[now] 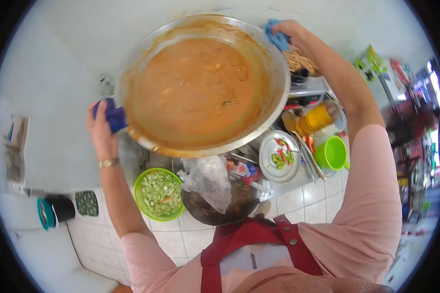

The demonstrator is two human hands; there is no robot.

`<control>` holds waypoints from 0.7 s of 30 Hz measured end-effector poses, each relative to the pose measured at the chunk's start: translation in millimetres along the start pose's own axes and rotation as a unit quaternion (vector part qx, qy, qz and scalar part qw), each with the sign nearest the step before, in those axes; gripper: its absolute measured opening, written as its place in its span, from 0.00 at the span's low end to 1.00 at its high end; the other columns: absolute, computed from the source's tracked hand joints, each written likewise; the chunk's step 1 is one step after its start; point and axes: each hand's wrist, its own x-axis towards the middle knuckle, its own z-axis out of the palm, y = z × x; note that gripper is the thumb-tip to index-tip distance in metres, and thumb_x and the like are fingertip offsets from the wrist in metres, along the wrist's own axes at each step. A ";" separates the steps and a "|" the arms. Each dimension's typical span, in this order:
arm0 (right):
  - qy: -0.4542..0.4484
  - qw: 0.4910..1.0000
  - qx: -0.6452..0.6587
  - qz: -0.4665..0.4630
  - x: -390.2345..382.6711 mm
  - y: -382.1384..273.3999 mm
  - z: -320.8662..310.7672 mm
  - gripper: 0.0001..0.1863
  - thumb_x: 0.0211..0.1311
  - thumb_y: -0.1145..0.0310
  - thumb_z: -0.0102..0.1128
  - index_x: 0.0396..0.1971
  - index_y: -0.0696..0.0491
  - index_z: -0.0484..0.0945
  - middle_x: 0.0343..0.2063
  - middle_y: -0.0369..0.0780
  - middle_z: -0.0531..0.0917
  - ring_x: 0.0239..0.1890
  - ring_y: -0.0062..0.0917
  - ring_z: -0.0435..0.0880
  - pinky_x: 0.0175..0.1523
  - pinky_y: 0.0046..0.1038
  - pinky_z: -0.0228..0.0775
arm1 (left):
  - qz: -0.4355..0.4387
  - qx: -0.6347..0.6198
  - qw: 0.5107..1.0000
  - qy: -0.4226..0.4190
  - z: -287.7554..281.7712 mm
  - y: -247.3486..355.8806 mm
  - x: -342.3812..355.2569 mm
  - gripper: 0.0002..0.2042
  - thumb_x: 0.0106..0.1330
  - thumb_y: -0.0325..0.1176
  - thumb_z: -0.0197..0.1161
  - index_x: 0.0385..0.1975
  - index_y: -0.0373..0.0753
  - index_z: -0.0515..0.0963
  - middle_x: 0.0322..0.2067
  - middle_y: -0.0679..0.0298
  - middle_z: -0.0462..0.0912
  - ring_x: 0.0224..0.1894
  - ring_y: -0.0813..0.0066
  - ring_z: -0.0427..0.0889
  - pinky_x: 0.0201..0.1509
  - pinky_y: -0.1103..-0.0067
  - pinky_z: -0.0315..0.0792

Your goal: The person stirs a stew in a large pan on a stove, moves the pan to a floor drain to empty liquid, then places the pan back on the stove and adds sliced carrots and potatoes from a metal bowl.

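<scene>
A large round metal pan (277, 110) holds orange-brown sauce (186, 90) with a few small pieces showing in it. At its left rim, my left hand (101, 126) grips a folded dark blue cloth (116, 117) that touches the pan. My right hand (296, 38) is closed on a light blue cloth (275, 35) at the pan's upper right. A brown, rough-surfaced item (299, 61), too unclear to name, lies beneath that hand, beside the rim.
Below the pan are a green bowl of chopped greens (156, 190), a dark wok (195, 207) with a plastic bag (210, 180), a plate with chopped peppers (274, 171), a green mug (330, 154) and a yellow container (313, 119). Dark buckets (61, 207) stand on the tiled floor.
</scene>
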 end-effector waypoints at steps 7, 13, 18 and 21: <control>0.029 0.998 -0.003 -0.054 -38.4 -23.7 -80.5 0.10 0.41 0.75 0.67 0.26 0.57 0.78 0.28 0.43 0.83 0.28 0.30 0.83 0.33 0.35 0.79 | 0.017 0.081 0.995 -0.056 3.9 99.9 -46.3 0.23 0.65 0.40 0.59 0.55 0.34 0.68 0.48 0.57 0.75 0.46 0.67 0.76 0.48 0.74 0.74; 0.087 0.990 0.106 0.037 -200.1 -36.9 -187.2 0.07 0.46 0.75 0.65 0.29 0.54 0.79 0.30 0.40 0.82 0.26 0.26 0.81 0.33 0.33 0.77 | 0.027 0.042 0.992 -0.119 58.3 154.7 -107.7 0.22 0.67 0.38 0.55 0.57 0.32 0.65 0.53 0.55 0.73 0.53 0.65 0.74 0.53 0.71 0.72; 0.165 0.980 0.104 0.030 -298.7 4.6 -329.9 0.08 0.47 0.73 0.65 0.30 0.53 0.79 0.30 0.38 0.82 0.27 0.25 0.81 0.33 0.30 0.75 | 0.003 0.066 0.980 -0.189 169.5 179.5 -257.9 0.24 0.65 0.42 0.58 0.55 0.34 0.68 0.50 0.58 0.73 0.52 0.67 0.72 0.56 0.70 0.68; 0.185 0.976 0.111 0.037 -373.7 35.4 -427.1 0.09 0.45 0.72 0.65 0.30 0.52 0.79 0.29 0.37 0.82 0.28 0.24 0.81 0.33 0.29 0.74 | -0.025 0.049 0.960 -0.276 222.1 162.7 -320.0 0.24 0.65 0.43 0.58 0.56 0.35 0.67 0.51 0.58 0.73 0.55 0.66 0.70 0.59 0.70 0.65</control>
